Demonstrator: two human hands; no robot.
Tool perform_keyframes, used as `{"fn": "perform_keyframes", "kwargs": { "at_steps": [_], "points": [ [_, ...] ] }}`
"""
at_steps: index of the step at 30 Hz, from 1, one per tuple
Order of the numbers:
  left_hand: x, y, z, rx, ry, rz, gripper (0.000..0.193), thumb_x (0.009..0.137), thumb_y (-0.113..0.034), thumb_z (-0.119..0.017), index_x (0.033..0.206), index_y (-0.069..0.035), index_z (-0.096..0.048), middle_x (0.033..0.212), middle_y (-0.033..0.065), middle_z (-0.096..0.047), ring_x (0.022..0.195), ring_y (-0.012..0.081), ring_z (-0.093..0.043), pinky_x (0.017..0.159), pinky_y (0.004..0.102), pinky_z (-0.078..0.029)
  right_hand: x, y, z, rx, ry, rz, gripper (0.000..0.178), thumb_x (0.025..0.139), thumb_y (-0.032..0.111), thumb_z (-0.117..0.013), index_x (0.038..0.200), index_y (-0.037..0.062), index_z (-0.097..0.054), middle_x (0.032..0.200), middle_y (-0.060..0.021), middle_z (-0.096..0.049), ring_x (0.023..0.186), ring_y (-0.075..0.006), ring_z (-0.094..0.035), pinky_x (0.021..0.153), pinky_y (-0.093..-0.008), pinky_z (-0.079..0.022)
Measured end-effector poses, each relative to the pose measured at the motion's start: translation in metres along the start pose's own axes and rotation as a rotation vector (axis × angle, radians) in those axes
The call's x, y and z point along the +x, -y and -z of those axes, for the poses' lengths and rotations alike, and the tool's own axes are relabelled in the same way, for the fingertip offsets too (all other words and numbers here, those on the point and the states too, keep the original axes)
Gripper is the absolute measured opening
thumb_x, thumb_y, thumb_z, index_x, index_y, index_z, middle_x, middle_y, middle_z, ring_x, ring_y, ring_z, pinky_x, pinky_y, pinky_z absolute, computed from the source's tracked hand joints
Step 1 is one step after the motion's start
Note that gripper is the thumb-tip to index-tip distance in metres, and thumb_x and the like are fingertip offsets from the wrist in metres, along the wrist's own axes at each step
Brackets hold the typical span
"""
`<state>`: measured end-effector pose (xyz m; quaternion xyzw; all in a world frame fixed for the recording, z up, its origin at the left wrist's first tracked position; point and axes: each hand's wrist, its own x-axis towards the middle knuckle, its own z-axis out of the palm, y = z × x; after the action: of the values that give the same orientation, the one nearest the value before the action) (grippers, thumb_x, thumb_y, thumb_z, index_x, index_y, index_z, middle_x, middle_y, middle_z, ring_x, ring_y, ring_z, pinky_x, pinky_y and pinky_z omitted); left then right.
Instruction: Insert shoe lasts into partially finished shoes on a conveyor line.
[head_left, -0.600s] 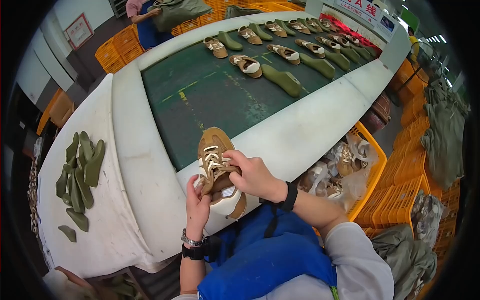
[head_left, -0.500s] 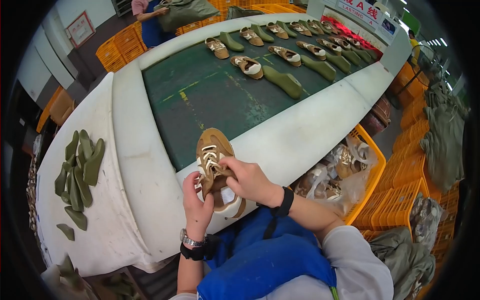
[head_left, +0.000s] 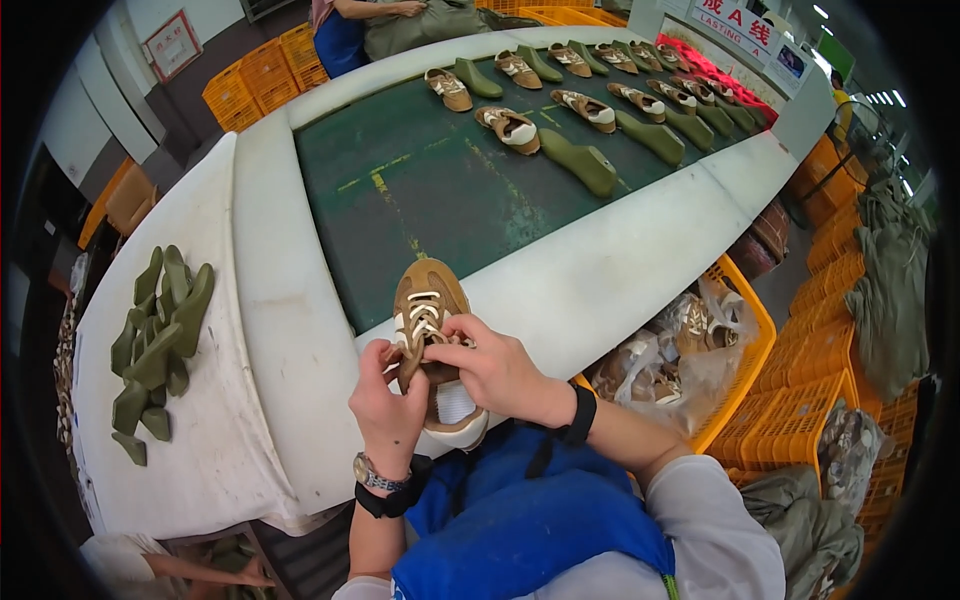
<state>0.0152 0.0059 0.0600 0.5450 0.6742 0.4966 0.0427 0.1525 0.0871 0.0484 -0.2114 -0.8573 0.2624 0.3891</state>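
A tan sneaker (head_left: 432,281) with white laces rests over the near edge of the white table border, toe pointing away from me. My left hand (head_left: 388,418) is closed on the left side of its opening, thumb and fingers pinching the edge. From the right, my right hand (head_left: 508,378) pinches at the opening beside the laces. My fingers hide the top of the lacing and just what the right fingertips grip. The pale insole and white heel lining show below my hands.
Green shoe lasts (head_left: 157,355) lie heaped on the white cloth (head_left: 205,480) at left. Sneakers and lasts stand in rows on the green belt (head_left: 390,260). A yellow crate (head_left: 752,368) at right holds bagged shoes. Another person's arm (head_left: 195,570) reaches in at lower left.
My hands have drawn closer together over the shoe's opening. A person's arm has come in at lower left, and the heap of lasts is arranged differently. The whole view has shifted slightly.
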Motion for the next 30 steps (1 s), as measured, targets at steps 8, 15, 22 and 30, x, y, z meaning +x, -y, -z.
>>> {"fn": "perform_keyframes", "kwargs": {
  "at_steps": [8, 15, 22, 30],
  "points": [
    [0.006, 0.025, 0.011, -0.411, 0.057, 0.336, 0.039, 0.078, 0.004, -0.057, 0.112, -0.001, -0.039, 0.087, 0.0148, -0.063, 0.078, 0.018, -0.064, 0.071, 0.0258, -0.053, -0.002, -0.01, 0.009, 0.202, 0.106, -0.062, 0.026, 0.069, -0.009, -0.051, 0.087, 0.0067, -0.063, 0.099, -0.0111, -0.051, 0.082, -0.027, -0.059, 0.067, -0.0327, -0.049],
    [0.016, 0.006, 0.008, 0.238, 0.121, -0.315, 0.03, 0.073, 0.006, -0.057, 0.103, 0.002, -0.053, 0.116, 0.0199, -0.051, 0.102, 0.0288, -0.055, 0.08, 0.0338, -0.049, 0.013, 0.005, 0.001, 0.266, -0.104, -0.106, 0.034, 0.068, -0.011, -0.05, 0.098, 0.0039, -0.059, 0.109, -0.0121, -0.048, 0.095, -0.0267, -0.056, 0.079, -0.0313, -0.049],
    [0.008, -0.008, -0.004, 0.142, 0.012, -0.265, 0.023, 0.065, 0.008, -0.053, 0.086, 0.0, -0.058, 0.113, 0.018, -0.052, 0.104, 0.0349, -0.049, 0.09, 0.0414, -0.039, 0.005, 0.004, -0.006, 0.222, -0.211, -0.117, 0.025, 0.068, -0.008, -0.055, 0.091, 0.0018, -0.053, 0.101, -0.0125, -0.048, 0.084, -0.0221, -0.056, 0.072, -0.0283, -0.052],
    [0.025, 0.005, -0.003, -0.336, 0.281, -0.237, 0.01, 0.065, 0.009, -0.052, 0.068, 0.0, -0.052, 0.104, 0.011, -0.057, 0.104, 0.0306, -0.048, 0.093, 0.0397, -0.036, 0.017, -0.024, 0.006, 0.599, -0.216, -0.371, 0.03, 0.067, -0.012, -0.056, 0.093, 0.0021, -0.05, 0.102, -0.0088, -0.05, 0.09, -0.0155, -0.059, 0.075, -0.0248, -0.052]
  ]
}}
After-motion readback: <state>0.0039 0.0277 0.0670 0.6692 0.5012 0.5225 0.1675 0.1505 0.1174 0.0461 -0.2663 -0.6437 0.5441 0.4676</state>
